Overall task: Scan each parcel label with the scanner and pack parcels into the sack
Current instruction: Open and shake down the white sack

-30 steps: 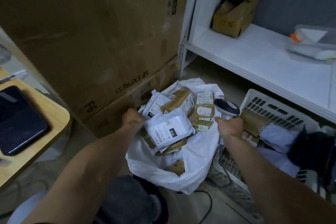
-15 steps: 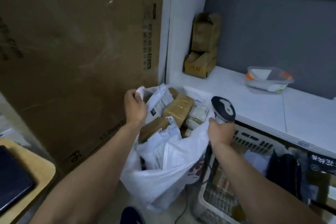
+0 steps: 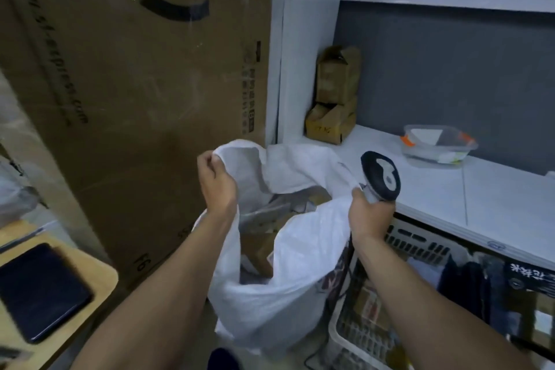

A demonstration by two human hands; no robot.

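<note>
Both sides of the sack's (image 3: pixel 285 294) rim should rise evenly, I judge, with a shake so the parcels (image 3: pixel 261 252) settle low and none spill. The left hand (image 3: pixel 217 180) pinches the far-left rim in curled fingers. The right hand (image 3: pixel 368 215) grips the scanner (image 3: pixel 381 179) and the right rim together, just beside the shelf (image 3: pixel 435 189).

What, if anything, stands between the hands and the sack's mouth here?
Nothing visible does. The left hand grips one side of the rim of the sack. The right hand, holding the scanner, pinches the opposite side. The mouth gapes open between them, with parcels showing inside.
</note>
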